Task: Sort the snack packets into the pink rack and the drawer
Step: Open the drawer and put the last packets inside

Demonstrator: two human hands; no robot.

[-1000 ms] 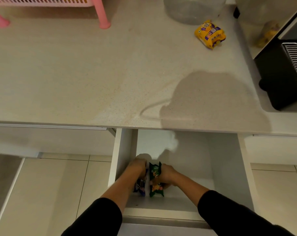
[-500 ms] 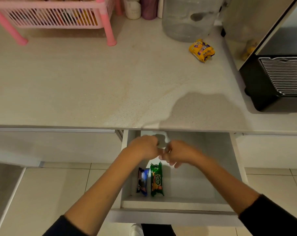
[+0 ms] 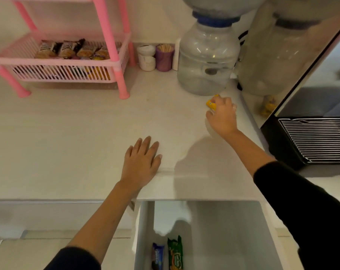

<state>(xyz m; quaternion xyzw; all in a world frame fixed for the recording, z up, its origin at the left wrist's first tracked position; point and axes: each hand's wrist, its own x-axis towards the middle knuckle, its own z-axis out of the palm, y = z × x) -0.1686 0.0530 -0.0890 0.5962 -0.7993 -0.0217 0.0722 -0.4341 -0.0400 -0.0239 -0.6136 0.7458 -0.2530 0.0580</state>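
- On the table (image 3: pixel 68 145), only one snack packet shows outside a container: a yellow packet (image 3: pixel 211 104) at the far right, just in front of the clear water jug (image 3: pixel 208 61) and mostly hidden under the right hand (image 3: pixel 221 117).
- The right hand's grip is curled down over that yellow packet, fingers touching it; whether it is fully clenched around it or only closing cannot be told, since the hand covers most of the wrapper.
- The left hand (image 3: pixel 141 162) lies flat on the table near its front edge, fingers spread, its grip released and holding nothing.
- In the pink rack (image 3: pixel 114 63), at the far left of the table, the lower basket already holds a row of packets (image 3: pixel 71 49) side by side; that part of the sorting looks largely done.
- In the open drawer (image 3: pixel 223 240), below the table's front edge, a blue packet (image 3: pixel 157 258) and a green packet (image 3: pixel 175 254) lie next to each other at the left side, with much bare floor to their right.
- By my reading the task is near its end: the yellow packet looks like the last one to place.
- Left to do, as I judge it: lift that packet, put it in the rack or the drawer, and perhaps push the drawer shut.
- A yellowish shape on the shiny panel at the right appears to be a reflection, not another packet.
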